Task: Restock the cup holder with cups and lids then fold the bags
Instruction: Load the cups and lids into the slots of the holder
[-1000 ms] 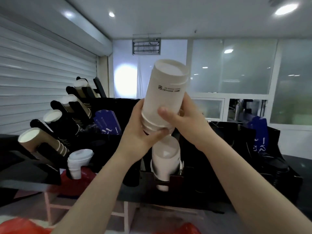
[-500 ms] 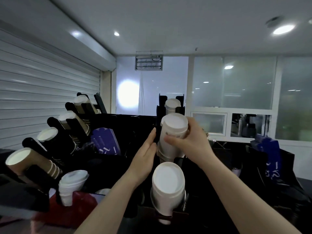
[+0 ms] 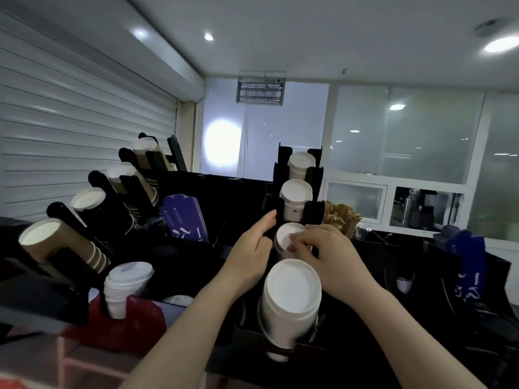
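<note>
Head view, stock as seen from beside the person, largest item first.

Bench: dark, carries all the racks; a red bag lies at its left end.

Brown cup rack: left side, four slanted slots, each holding brown cups.

White cup holder: centre, four tiers. Top two tiers and the nearest tier each hold a white stack.

White cup stack: a second ago held high in both hands, half a second ago level with the holder, now sunk into the third tier with only its top end showing. Judged: this slot is all but filled, and a final push should seat it.

Lid stack: white, in its own slot at the left, near the red bag.

Blue bags: upright behind the racks, another lot at far right; not yet folded.

Right hand: fingers curled and pressed down on the stack's top.

Left hand: fingers loosely together, resting against the stack's left side and steadying it.
</note>
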